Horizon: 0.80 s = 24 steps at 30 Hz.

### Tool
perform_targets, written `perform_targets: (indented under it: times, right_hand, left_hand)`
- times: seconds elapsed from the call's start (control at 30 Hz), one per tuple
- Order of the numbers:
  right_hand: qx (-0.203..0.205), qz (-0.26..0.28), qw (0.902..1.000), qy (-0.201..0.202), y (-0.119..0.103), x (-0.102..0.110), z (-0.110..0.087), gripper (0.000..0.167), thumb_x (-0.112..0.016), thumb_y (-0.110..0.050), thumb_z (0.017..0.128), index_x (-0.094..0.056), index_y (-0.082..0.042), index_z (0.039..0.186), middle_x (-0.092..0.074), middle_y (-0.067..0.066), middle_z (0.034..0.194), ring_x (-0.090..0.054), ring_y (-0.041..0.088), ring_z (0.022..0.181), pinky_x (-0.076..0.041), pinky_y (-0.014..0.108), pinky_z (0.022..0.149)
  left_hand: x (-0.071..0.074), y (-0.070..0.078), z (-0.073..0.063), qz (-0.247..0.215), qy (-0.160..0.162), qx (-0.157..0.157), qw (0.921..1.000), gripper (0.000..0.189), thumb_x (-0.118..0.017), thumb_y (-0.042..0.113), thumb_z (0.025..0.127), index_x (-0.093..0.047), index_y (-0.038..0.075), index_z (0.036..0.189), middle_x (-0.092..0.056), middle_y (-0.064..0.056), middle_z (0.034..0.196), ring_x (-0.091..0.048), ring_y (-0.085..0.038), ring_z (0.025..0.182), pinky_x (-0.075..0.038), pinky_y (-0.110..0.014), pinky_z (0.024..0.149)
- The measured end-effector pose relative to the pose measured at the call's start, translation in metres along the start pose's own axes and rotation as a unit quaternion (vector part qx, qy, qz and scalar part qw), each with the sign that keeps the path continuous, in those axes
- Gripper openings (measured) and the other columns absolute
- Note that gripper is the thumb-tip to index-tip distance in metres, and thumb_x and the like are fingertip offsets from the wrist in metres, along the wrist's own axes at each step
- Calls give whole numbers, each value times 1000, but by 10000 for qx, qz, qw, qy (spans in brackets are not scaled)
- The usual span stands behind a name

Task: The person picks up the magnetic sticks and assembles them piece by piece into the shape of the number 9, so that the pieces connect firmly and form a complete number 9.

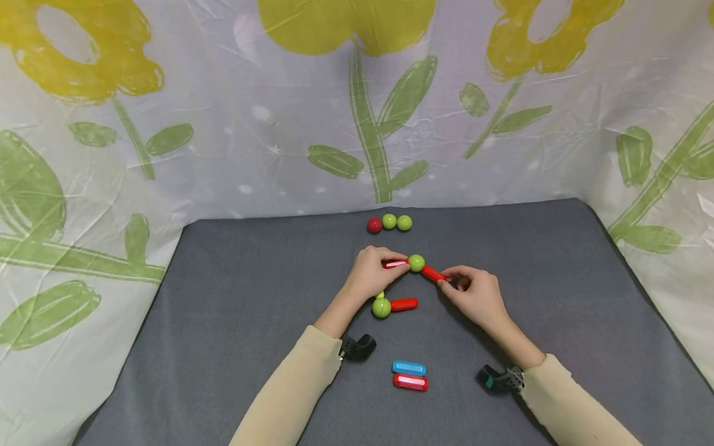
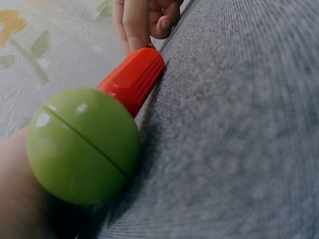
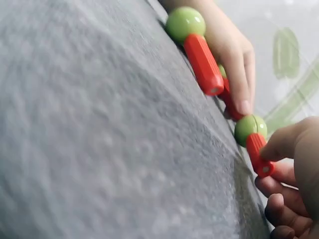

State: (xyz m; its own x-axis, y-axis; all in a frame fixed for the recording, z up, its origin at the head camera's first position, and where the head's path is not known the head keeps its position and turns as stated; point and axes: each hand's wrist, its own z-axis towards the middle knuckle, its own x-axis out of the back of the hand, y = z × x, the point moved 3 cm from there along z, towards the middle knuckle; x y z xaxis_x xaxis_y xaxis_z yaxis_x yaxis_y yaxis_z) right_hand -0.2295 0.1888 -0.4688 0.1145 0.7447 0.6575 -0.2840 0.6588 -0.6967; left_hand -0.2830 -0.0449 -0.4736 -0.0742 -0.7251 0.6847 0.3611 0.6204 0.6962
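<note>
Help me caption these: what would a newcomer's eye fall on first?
Probably the large yellow flowers on the pale backdrop, across the top of the head view. Next, the glossy green ball near the middle, between red rods held in the left grip and right grip. Then the shiny red ball beside two green balls, far back on the dark grey cloth.

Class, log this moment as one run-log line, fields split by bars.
left hand: grips left red rod | right hand: grips right red rod | green ball: between both | blue rod: on grey cloth
</note>
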Motion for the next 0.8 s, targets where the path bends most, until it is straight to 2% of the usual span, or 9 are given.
perform_targets:
  times: [0.2, 0.33, 0.53, 0.8]
  right_hand:
    - [62, 26, 9999, -92, -11, -7, -5, 13, -85, -16, 91, -80, -7, 100, -67, -1, 72, -44, 7, 56, -32, 25, 53]
    - [312, 89, 9992, -225, -17, -14, -10, 17, -88, -18, 90, -79, -8, 101, -70, -3, 77, -45, 5, 57, -33, 23, 53]
    - [579, 116, 9981, -200, -20, -19, -13, 20, -90, -17, 88, -78, -8, 101, -72, -4, 81, -45, 5, 58, -35, 23, 53]
    - [331, 341, 9987, -171, -17, -13, -6, 18, -85, -23, 93, -79, -10, 103, -67, -4, 74, -49, 7, 58, -38, 24, 52]
  left_hand:
    - [1, 1, 0, 60, 13, 20, 10000, 24, -80, 30, 97, -85, 19, 117, -81, 0, 110, -65, -21, 97, -51, -34, 82]
    - [1, 1, 0, 140, -11, 37, 9999, 24, -80, 32, 97, -84, 19, 117, -81, 0, 111, -64, -20, 97, -51, -34, 82]
    - [1, 0, -1, 192, -29, 22, 9998, 25, -80, 33, 97, -84, 20, 118, -81, 0, 111, -64, -20, 97, -51, -34, 82]
    - [1, 1, -1, 161, -47, 31, 9999, 25, -79, 33, 98, -84, 19, 118, -80, 0, 112, -64, -21, 97, -50, -34, 83]
